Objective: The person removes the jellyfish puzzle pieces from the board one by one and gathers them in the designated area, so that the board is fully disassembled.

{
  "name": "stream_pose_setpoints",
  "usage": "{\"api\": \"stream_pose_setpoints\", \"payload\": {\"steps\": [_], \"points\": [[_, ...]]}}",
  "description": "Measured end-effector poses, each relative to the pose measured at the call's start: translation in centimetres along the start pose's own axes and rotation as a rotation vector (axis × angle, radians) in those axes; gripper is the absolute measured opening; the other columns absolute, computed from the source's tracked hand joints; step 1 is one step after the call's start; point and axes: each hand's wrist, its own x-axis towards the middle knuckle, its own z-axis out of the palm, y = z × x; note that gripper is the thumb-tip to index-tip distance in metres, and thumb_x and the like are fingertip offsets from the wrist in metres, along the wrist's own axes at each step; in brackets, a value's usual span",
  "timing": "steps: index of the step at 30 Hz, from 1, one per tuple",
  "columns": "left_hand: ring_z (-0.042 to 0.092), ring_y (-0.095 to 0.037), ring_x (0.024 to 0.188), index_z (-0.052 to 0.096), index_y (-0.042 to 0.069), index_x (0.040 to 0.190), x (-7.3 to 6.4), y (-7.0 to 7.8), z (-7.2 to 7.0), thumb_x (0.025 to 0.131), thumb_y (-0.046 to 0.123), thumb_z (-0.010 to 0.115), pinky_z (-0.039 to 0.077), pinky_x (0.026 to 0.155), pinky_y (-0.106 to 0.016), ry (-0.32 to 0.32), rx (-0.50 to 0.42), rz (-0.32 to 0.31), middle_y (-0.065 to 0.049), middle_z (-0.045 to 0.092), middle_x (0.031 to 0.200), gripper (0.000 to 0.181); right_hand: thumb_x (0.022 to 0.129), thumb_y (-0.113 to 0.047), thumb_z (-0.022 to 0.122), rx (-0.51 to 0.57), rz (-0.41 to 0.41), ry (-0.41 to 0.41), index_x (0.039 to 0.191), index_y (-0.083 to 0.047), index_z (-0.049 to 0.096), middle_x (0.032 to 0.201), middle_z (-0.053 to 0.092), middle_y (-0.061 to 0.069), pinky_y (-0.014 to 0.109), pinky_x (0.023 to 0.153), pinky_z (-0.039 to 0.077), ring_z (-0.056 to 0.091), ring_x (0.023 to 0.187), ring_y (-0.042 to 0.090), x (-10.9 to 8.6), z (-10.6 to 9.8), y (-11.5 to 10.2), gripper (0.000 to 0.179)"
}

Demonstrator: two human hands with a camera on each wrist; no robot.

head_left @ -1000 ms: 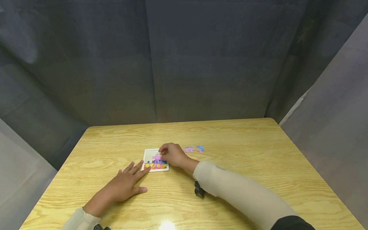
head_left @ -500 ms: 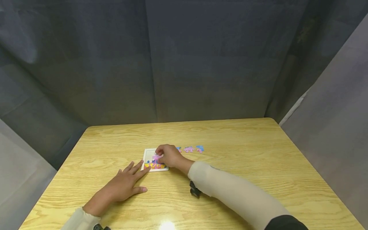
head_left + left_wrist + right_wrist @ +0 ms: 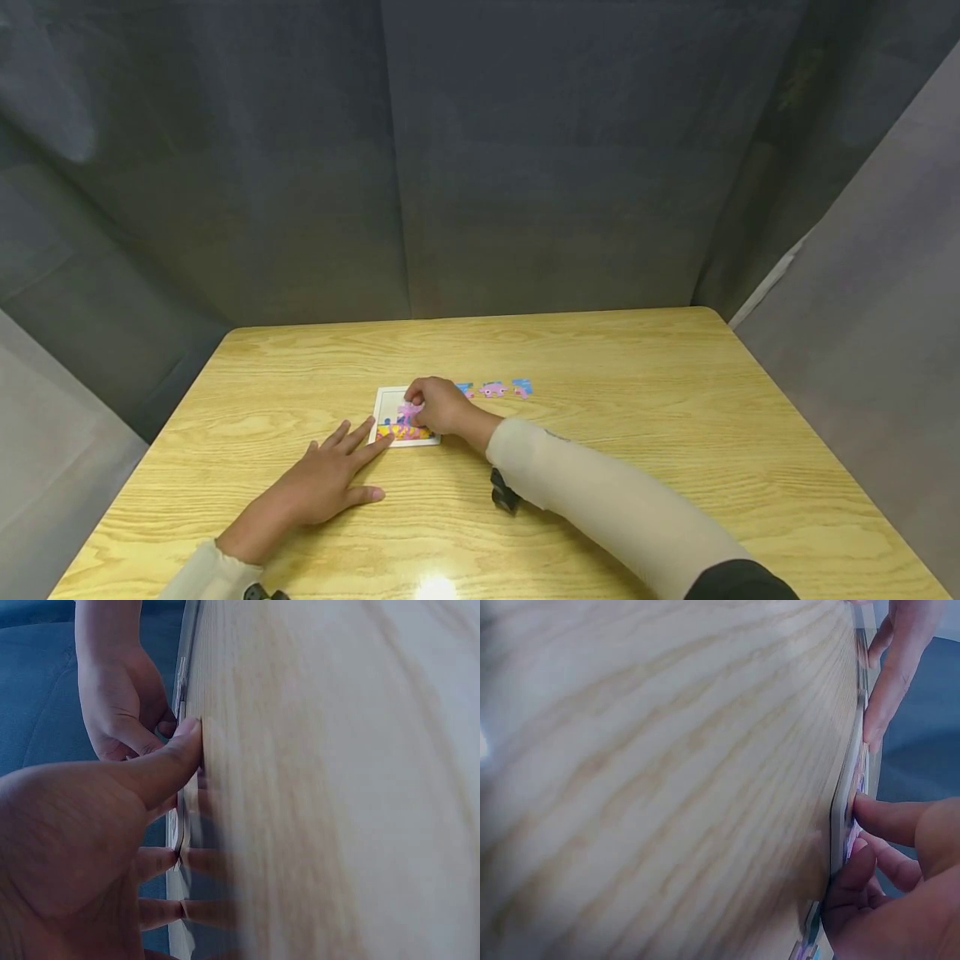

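A small white-framed jigsaw puzzle tray (image 3: 381,405) lies on the wooden table, its lower part filled with yellow, pink and blue pieces. My left hand (image 3: 322,483) rests spread out, its fingertips on the tray's left and lower edges. Over the tray's right side is my right hand (image 3: 442,406), its thumb and curled fingers pinching a pink puzzle piece (image 3: 408,412) low over the tray. In the right wrist view the thumb and fingers of the right hand (image 3: 889,877) come together right at the tray's surface; the hand partly covers the piece.
Beyond the right hand lie loose puzzle pieces in a row: a pink and blue one (image 3: 466,389), a pink one with eyes (image 3: 493,389) and a blue and pink one (image 3: 522,388). Dark curtains (image 3: 540,167) hang behind the table's far edge.
My right hand has shifted slightly left over the tray with the pink puzzle piece, uncovering a loose piece beside the tray. The left hand has stayed still.
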Motion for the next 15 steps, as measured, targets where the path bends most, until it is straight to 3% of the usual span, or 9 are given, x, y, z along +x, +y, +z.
{"api": "stream_pose_setpoints", "payload": {"steps": [10, 15], "points": [[0.021, -0.057, 0.15, 0.037, 0.023, 0.162, -0.02, -0.04, 0.07, 0.097, 0.059, 0.06, 0.027, 0.101, -0.086, 0.008, -0.004, 0.001, -0.017, 0.021, 0.17, 0.078, 0.088, -0.004, 0.081, 0.014, 0.016, -0.009, 0.119, -0.009, 0.068, 0.106, 0.062, 0.001, 0.029, 0.092, 0.053, 0.058, 0.097, 0.014, 0.1, -0.04, -0.24, 0.034], [0.021, -0.057, 0.15, 0.037, 0.023, 0.162, 0.01, 0.02, 0.03, 0.097, 0.059, 0.06, 0.026, 0.101, -0.086, 0.007, -0.007, -0.001, -0.017, 0.021, 0.17, 0.078, 0.087, -0.001, 0.081, 0.033, 0.011, -0.01, 0.118, -0.011, 0.065, 0.104, 0.061, 0.001, 0.025, 0.081, 0.053, 0.056, 0.09, 0.013, 0.07, -0.14, -0.29, 0.036]]}}
